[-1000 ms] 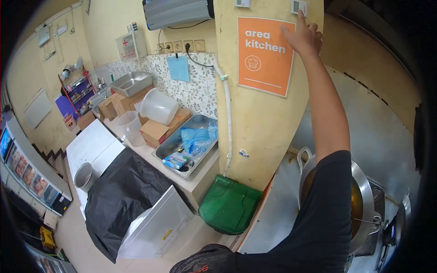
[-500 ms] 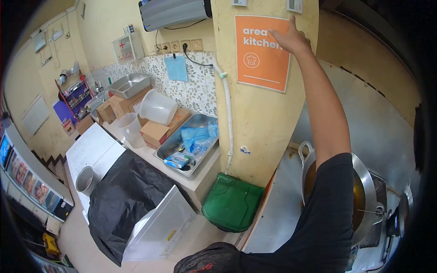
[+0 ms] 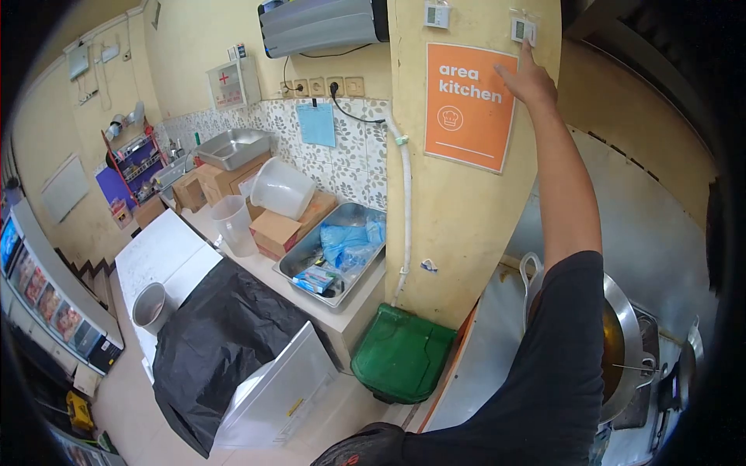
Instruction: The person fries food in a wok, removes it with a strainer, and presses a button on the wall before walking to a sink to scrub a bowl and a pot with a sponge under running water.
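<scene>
My right hand (image 3: pixel 533 80) is raised high against the yellow pillar, index finger pointing up and thumb stretched out to the left. Its index fingertip is right at the lower edge of a small white digital display unit (image 3: pixel 523 29) on the pillar. The hand holds nothing. A second white display unit (image 3: pixel 437 15) is mounted to the left of the first. Just below and left of my thumb is an orange "area kitchen" sign (image 3: pixel 470 109). My left hand is out of view.
A wok of oil (image 3: pixel 624 349) sits below my arm on the right. A green lidded bin (image 3: pixel 404 353) stands at the pillar's foot. On the counter are a metal tray (image 3: pixel 342 287) with blue plastic, and a white tub (image 3: pixel 281 188). Black plastic sheeting (image 3: pixel 225 342) drapes in front.
The view has shifted, so the pillar, sign and counter appear lower and further right. My index fingertip now overlaps the right display unit's lower edge; before, it was just below it.
</scene>
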A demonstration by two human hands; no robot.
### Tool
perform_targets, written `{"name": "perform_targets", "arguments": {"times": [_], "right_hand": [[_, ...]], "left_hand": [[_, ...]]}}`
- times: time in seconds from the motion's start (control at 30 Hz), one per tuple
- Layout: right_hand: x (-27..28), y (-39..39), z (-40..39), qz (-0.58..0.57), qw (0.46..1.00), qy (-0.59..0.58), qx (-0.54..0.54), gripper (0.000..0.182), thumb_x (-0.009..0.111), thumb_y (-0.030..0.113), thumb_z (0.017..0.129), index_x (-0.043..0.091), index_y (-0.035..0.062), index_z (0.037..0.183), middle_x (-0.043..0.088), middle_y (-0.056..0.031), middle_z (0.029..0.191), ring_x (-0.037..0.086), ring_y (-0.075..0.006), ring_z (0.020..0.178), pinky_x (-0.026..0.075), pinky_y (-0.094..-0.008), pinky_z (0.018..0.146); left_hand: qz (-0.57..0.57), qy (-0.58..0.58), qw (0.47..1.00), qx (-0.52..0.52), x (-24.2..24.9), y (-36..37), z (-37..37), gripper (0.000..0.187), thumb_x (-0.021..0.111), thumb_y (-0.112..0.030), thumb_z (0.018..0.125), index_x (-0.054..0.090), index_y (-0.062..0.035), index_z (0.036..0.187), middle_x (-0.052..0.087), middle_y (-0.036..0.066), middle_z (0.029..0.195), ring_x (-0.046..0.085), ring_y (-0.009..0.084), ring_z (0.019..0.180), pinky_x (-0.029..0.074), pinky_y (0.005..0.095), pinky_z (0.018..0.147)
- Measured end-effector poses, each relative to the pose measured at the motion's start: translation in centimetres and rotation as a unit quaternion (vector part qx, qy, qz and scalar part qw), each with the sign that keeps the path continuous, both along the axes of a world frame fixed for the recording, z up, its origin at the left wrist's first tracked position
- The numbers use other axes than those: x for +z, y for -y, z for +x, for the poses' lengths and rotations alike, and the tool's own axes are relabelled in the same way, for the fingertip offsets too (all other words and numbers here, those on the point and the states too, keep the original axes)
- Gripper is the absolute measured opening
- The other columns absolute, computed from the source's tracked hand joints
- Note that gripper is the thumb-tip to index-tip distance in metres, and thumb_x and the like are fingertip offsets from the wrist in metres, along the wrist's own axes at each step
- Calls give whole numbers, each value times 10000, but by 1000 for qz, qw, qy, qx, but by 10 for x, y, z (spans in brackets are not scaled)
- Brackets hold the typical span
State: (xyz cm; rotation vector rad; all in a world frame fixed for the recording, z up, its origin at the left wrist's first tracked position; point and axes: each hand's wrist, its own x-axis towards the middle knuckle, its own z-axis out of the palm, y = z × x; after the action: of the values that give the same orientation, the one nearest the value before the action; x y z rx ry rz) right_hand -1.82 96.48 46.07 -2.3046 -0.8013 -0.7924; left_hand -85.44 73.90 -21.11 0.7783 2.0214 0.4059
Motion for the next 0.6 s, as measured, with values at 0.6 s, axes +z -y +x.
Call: {"name": "perform_targets", "arguments": {"times": [0.6], "right_hand": [[-21, -49, 10, 53, 993, 7, 108, 1254, 738, 583, 788, -26, 14, 1603, 600, -276, 1326, 625, -369, 1190, 518, -421, 991]], "left_hand": [[-7, 14, 1000, -19, -10, -12, 1, 827, 508, -646, 971, 298, -80, 1537, 564, 223, 1338, 628, 329, 1062, 544, 447, 811]]}}
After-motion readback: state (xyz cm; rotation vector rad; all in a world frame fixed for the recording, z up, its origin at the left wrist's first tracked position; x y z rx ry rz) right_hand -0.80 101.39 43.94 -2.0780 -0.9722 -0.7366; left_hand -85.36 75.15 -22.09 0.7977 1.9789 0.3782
